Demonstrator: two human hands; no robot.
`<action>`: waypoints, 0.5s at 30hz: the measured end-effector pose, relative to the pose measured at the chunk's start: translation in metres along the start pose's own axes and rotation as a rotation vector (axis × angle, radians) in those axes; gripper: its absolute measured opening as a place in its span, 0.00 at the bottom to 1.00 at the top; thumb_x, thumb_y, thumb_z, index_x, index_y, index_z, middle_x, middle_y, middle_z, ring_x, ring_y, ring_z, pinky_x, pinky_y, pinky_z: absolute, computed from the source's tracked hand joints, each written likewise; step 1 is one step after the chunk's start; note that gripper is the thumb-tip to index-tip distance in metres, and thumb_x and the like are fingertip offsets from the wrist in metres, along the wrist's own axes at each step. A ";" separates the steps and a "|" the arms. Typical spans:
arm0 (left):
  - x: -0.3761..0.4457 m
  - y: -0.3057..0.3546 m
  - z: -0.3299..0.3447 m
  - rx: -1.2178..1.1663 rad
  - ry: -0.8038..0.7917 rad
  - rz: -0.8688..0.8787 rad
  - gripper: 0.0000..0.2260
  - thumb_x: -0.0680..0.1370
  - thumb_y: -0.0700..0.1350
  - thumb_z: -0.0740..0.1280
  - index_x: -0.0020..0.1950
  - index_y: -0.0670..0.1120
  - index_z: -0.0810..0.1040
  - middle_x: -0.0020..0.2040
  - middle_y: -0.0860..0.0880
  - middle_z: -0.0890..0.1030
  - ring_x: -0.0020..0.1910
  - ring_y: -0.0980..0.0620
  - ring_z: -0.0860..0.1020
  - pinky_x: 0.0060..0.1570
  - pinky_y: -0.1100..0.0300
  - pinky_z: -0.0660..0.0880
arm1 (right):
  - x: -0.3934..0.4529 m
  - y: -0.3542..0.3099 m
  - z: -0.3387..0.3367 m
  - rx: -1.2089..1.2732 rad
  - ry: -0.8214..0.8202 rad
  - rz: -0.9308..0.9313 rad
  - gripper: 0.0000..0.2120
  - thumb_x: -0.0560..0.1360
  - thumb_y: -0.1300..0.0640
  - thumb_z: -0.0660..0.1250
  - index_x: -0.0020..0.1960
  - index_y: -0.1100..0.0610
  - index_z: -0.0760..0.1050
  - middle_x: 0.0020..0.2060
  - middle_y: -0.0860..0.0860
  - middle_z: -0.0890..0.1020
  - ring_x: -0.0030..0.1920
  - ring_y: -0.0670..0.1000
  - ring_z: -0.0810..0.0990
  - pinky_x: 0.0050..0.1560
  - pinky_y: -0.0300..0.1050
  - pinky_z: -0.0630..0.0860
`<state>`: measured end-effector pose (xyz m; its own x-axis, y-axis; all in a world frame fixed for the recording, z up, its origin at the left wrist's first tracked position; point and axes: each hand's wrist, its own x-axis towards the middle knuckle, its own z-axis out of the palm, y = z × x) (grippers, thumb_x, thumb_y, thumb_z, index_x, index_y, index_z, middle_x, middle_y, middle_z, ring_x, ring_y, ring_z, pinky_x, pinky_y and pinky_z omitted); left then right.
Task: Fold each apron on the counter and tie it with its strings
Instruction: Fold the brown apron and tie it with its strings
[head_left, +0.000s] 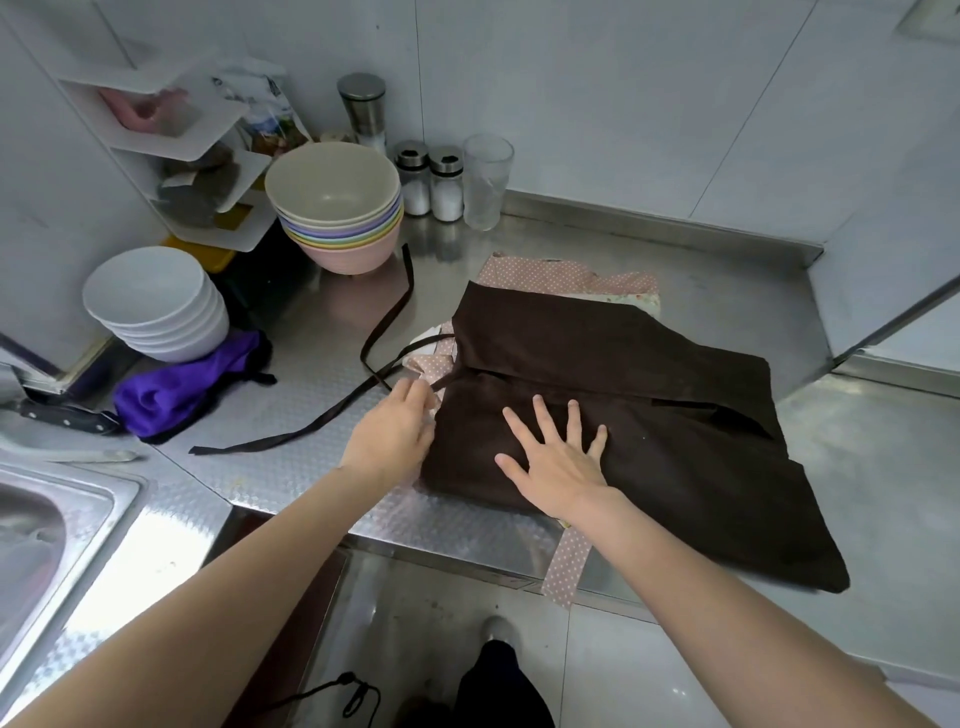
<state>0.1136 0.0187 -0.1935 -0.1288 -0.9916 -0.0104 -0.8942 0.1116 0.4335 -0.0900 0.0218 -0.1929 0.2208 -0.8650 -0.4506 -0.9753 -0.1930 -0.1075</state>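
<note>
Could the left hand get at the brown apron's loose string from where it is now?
Probably yes. The left hand sits at the brown apron's left edge, and the string lies exposed on the bare counter just beside it, nothing between.

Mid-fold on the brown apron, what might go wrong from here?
1. The brown apron lies on a pink dotted apron; the left hand at their edge may catch both layers.
2. The brown string trails toward the stacked bowls; a pull could snag them.
3. The apron's corner overhangs the counter; lifting the right hand may let it slide.
</note>
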 end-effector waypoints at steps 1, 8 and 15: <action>-0.001 0.004 -0.001 0.052 0.077 0.174 0.05 0.76 0.39 0.60 0.52 0.42 0.72 0.49 0.44 0.75 0.42 0.44 0.77 0.37 0.50 0.77 | 0.000 0.000 0.001 -0.003 -0.001 0.003 0.29 0.79 0.36 0.45 0.76 0.41 0.39 0.76 0.48 0.38 0.74 0.63 0.34 0.69 0.69 0.39; 0.002 0.024 0.007 0.343 -0.443 0.247 0.23 0.76 0.37 0.61 0.69 0.49 0.61 0.66 0.45 0.59 0.61 0.45 0.66 0.59 0.58 0.70 | -0.002 0.013 -0.006 0.036 -0.046 -0.084 0.32 0.78 0.36 0.50 0.76 0.41 0.40 0.76 0.46 0.38 0.74 0.62 0.35 0.70 0.67 0.41; 0.006 0.027 0.000 0.385 -0.616 0.206 0.33 0.69 0.52 0.72 0.68 0.50 0.58 0.67 0.46 0.55 0.64 0.44 0.62 0.62 0.55 0.70 | -0.033 0.059 -0.018 -0.013 0.102 -0.248 0.41 0.74 0.35 0.59 0.77 0.51 0.45 0.76 0.51 0.41 0.76 0.53 0.40 0.74 0.52 0.41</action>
<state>0.0887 0.0158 -0.1813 -0.4247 -0.7449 -0.5145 -0.8983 0.4175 0.1370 -0.1548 0.0310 -0.1686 0.4517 -0.8327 -0.3205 -0.8918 -0.4101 -0.1913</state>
